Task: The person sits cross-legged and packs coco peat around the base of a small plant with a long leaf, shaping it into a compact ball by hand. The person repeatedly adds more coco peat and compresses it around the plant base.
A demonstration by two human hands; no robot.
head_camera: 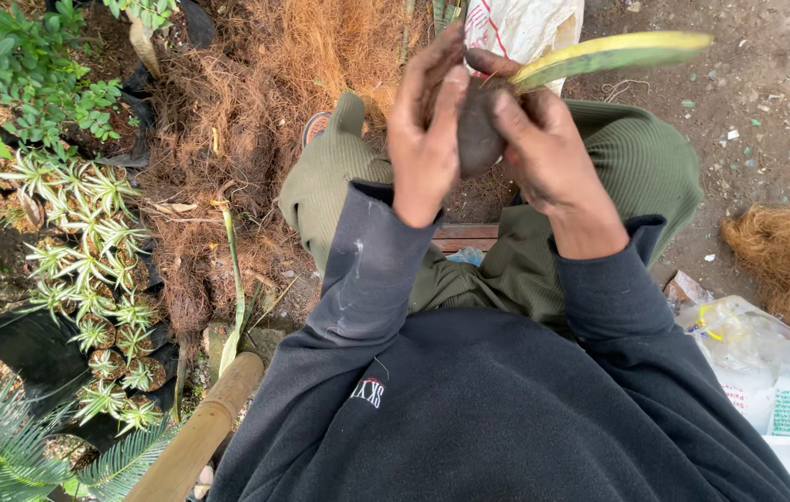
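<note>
I see left hand [427, 130] and right hand [544, 149] both closed around a dark root ball [478, 130]; its variegated leaf [609, 54] sticks out right, fingertips partly hidden.

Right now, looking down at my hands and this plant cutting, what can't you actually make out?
- Head view: the dark root ball is mostly covered by the left hand and right hand, so its shape is unclear.
- The leaf base is hidden behind the fingers.
- The white sack is cut off by the top edge.
- The plastic bags run past the right edge.
</note>
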